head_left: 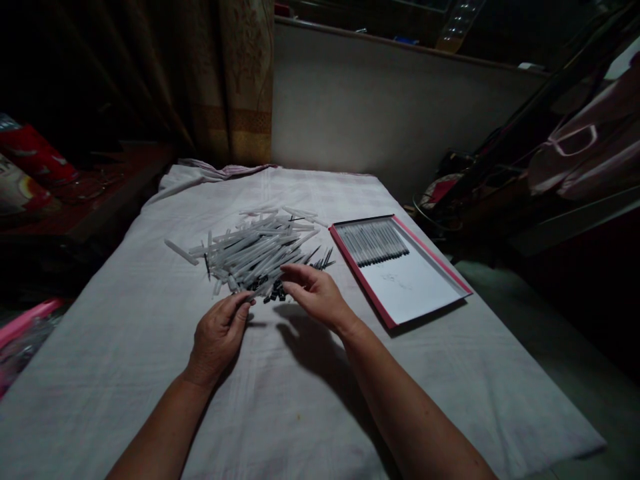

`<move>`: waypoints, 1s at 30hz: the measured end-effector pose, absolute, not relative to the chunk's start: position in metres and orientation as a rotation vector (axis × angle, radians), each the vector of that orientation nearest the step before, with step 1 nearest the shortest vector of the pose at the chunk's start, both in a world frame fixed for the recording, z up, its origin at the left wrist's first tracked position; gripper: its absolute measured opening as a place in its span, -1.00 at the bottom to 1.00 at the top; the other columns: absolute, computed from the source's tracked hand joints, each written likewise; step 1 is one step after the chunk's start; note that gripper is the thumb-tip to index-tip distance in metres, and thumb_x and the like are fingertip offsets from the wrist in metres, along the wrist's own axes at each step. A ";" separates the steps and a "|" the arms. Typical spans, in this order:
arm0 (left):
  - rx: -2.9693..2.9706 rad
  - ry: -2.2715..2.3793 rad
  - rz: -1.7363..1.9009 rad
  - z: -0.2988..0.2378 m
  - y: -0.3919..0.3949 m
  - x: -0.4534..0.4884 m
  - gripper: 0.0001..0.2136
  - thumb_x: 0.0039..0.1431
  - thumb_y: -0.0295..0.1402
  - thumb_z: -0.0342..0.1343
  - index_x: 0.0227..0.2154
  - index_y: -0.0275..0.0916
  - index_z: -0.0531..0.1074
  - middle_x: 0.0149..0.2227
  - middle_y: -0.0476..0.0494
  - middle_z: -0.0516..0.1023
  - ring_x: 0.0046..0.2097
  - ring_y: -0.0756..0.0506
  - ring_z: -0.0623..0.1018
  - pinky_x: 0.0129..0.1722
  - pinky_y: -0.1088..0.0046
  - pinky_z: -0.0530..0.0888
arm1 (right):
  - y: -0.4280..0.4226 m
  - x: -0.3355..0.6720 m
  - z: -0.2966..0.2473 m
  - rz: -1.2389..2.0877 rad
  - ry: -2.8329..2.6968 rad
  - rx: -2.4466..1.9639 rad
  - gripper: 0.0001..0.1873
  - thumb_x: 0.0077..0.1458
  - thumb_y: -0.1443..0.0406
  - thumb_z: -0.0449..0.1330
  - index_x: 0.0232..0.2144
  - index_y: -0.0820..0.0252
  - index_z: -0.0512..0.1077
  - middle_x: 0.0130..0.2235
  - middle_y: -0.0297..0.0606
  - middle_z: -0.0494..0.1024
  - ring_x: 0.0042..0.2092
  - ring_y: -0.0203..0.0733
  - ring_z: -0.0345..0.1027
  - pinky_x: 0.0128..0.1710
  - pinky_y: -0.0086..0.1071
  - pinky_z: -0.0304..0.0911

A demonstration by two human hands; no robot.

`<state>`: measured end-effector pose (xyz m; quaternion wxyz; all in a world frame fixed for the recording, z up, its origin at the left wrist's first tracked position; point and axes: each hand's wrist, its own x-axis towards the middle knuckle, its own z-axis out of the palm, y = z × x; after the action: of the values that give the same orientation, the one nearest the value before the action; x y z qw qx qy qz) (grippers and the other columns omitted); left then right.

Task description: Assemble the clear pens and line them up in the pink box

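Note:
My left hand (217, 339) is closed in a pinch on a translucent pen barrel (260, 289), which points up and to the right. Thumb and fingers of my right hand (319, 297) are apart at the right front of the pile, close to some small black pen parts (275, 289). I see nothing held between them. Beyond both hands lies a loose heap of clear pen barrels (253, 248). Thin dark refills (324, 259) stick out at its right side. To the right, a shallow red-edged box (361, 283) holds a neat row of pens (377, 243) at its far end.
A white cloth (150, 320) covers the table, bunched at its far left corner. A wall (380, 100) and a patterned curtain (245, 80) stand behind. At left is a dark red side table (125, 180) with a red container (37, 157); a pink item (30, 320) sits below.

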<state>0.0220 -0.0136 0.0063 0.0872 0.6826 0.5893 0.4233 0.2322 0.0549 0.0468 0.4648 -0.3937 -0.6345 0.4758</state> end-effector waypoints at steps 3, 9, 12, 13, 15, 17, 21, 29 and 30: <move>2.010 1.768 1.281 0.006 -0.014 0.022 -0.70 0.33 -0.16 -0.01 -0.10 -0.19 0.53 -0.24 -0.11 0.69 -0.19 -0.13 0.67 -0.09 0.33 0.59 | 0.075 0.256 0.044 0.840 -1.655 -1.175 -0.72 0.09 0.35 0.20 -0.14 0.12 0.58 -0.18 -0.23 0.69 -0.16 -0.17 0.57 -0.12 -0.31 0.43; 2.027 1.787 1.257 0.005 -0.013 0.021 -0.71 0.33 -0.16 -0.01 -0.11 -0.17 0.53 -0.23 -0.10 0.69 -0.18 -0.13 0.66 -0.10 0.35 0.59 | 0.102 0.283 0.045 0.342 -1.982 -1.688 -0.75 0.17 0.37 0.17 -0.19 0.12 0.64 -0.13 -0.14 0.67 -0.08 -0.06 0.54 -0.03 -0.25 0.36; 2.041 1.789 1.267 0.005 -0.013 0.021 -0.72 0.33 -0.18 0.00 -0.11 -0.18 0.54 -0.19 -0.11 0.69 -0.16 -0.12 0.66 -0.10 0.36 0.58 | 0.104 0.274 0.047 0.235 -2.168 -1.802 -0.73 0.26 0.27 0.13 -0.18 0.13 0.64 -0.13 -0.07 0.66 -0.08 -0.06 0.52 -0.09 -0.31 0.33; 2.046 1.784 1.276 0.005 -0.013 0.022 -0.72 0.33 -0.19 0.00 -0.12 -0.19 0.54 -0.19 -0.12 0.69 -0.16 -0.12 0.66 -0.10 0.37 0.58 | 0.104 0.271 0.048 0.206 -2.209 -1.837 -0.71 0.27 0.24 0.12 -0.19 0.13 0.64 -0.13 -0.05 0.65 -0.09 -0.06 0.52 -0.12 -0.32 0.33; 2.052 1.772 1.290 0.006 -0.013 0.022 -0.72 0.33 -0.19 0.00 -0.12 -0.19 0.54 -0.20 -0.12 0.68 -0.16 -0.13 0.66 -0.10 0.36 0.58 | 0.105 0.264 0.050 0.169 -2.269 -1.906 -0.69 0.27 0.19 0.12 -0.21 0.14 0.65 -0.13 -0.03 0.64 -0.10 -0.04 0.52 -0.16 -0.32 0.32; 2.048 1.772 1.287 0.006 -0.013 0.022 -0.72 0.33 -0.18 0.00 -0.12 -0.19 0.54 -0.19 -0.13 0.68 -0.16 -0.13 0.66 -0.09 0.35 0.58 | 0.107 0.260 0.052 0.162 -2.313 -1.950 -0.70 0.25 0.18 0.13 -0.21 0.13 0.65 -0.11 -0.03 0.63 -0.10 -0.03 0.52 -0.19 -0.31 0.31; 2.036 1.784 1.255 0.006 -0.013 0.022 -0.71 0.32 -0.17 0.00 -0.12 -0.19 0.54 -0.19 -0.14 0.68 -0.17 -0.13 0.66 -0.09 0.35 0.58 | 0.109 0.254 0.051 0.171 -2.339 -1.950 -0.74 0.22 0.22 0.15 -0.19 0.14 0.62 -0.09 -0.02 0.62 -0.09 -0.01 0.52 -0.20 -0.31 0.31; 2.158 1.734 1.248 0.008 -0.014 0.023 -0.71 0.34 -0.19 0.00 -0.12 -0.17 0.57 -0.19 -0.15 0.69 -0.16 -0.13 0.65 -0.10 0.33 0.58 | 0.087 0.260 0.044 0.549 -1.902 -1.496 -0.85 0.06 0.35 0.20 -0.31 0.15 0.57 -0.30 -0.24 0.64 -0.27 -0.17 0.48 -0.20 -0.32 0.34; 2.182 1.712 1.239 0.008 -0.014 0.023 -0.71 0.34 -0.18 0.00 -0.11 -0.16 0.57 -0.18 -0.15 0.69 -0.16 -0.13 0.65 -0.09 0.32 0.58 | 0.078 0.261 0.041 0.677 -1.770 -1.404 -0.84 0.05 0.34 0.21 -0.31 0.15 0.57 -0.32 -0.27 0.64 -0.32 -0.20 0.46 -0.25 -0.34 0.35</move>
<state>0.0232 -0.0141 0.0082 0.0520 0.7174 0.5628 0.4072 0.2609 0.0779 0.0405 0.3817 -0.5502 -0.6936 0.2654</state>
